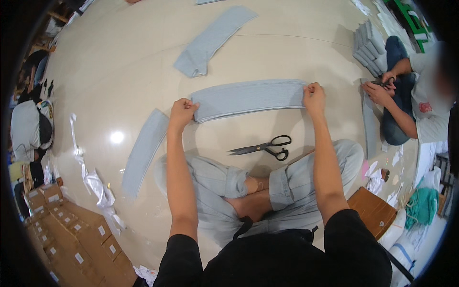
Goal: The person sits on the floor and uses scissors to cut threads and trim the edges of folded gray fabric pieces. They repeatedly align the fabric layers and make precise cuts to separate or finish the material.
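A long folded pair of light grey-blue trousers (248,100) lies stretched sideways across the floor in front of me. My left hand (183,114) pinches its left end between thumb and fingers. At the opposite end, my right hand (314,98) is closed on the edge in the same way. Black-handled scissors (265,147) rest on the floor between the trousers and my crossed legs, blades pointing left. Another folded grey-blue garment (145,150) lies beside my left forearm. Farther off, a similar folded pair (213,42) lies at a slant.
On the right a seated co-worker (420,95) holds small black scissors (384,82) over a grey-blue piece (369,124), near a stack of folded garments (369,45). Cardboard boxes (79,234) fill the lower left. White scraps (98,186) trail along the floor; a brown board (370,210) sits at right.
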The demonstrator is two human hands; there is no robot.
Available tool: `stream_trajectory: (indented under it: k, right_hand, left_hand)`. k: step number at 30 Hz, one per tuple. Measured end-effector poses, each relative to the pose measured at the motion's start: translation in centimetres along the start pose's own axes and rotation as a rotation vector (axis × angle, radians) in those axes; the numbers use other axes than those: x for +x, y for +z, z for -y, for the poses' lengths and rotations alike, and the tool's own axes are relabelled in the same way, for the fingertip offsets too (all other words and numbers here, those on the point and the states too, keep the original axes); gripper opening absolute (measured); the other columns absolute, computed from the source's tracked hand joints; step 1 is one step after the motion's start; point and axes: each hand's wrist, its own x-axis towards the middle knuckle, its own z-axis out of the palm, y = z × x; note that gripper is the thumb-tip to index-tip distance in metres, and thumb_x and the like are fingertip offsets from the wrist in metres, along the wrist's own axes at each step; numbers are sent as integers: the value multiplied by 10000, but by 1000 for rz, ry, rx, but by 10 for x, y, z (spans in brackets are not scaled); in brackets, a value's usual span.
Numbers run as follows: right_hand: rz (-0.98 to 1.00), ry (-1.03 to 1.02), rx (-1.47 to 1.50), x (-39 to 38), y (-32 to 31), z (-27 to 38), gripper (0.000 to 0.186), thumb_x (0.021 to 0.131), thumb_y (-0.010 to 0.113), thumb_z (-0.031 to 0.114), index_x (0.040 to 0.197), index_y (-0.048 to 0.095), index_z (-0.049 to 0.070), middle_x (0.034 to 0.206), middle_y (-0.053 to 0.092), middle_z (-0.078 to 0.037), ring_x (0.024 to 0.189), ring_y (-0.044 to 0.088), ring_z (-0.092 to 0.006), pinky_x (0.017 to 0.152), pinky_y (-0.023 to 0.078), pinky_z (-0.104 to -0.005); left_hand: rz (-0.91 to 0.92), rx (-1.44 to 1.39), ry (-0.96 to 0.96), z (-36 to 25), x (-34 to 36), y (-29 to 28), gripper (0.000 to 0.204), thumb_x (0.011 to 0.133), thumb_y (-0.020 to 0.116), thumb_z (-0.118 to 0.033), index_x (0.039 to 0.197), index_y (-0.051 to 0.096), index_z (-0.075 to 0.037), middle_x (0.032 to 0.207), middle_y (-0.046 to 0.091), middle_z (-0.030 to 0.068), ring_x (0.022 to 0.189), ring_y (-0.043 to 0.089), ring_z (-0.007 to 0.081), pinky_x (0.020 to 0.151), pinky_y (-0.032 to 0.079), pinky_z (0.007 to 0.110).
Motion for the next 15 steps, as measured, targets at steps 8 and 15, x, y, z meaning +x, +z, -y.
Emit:
stream_trajectory:
  k: [8,15]
  right_hand:
    - [942,-362,-332,-87,-55,84,199,870,670,80,1048,642,-5,1063,674,-210,1042,664,-398,845,545,-496]
    - [853,-714,-559,-145,-77,83,252,812,689,44,1059,655,10,1111,597,-157,1091,625,-343,896,537,-493]
  left_hand:
    - [142,-6,-110,-1,-31,-20,426,741,939,-141,970,615,14,765,658,77,612,650,144,554,554,282]
    - [104,129,49,13,-31,-12,413,726,892,-30,1011,606,57,794,681,101,678,682,163,589,557,287]
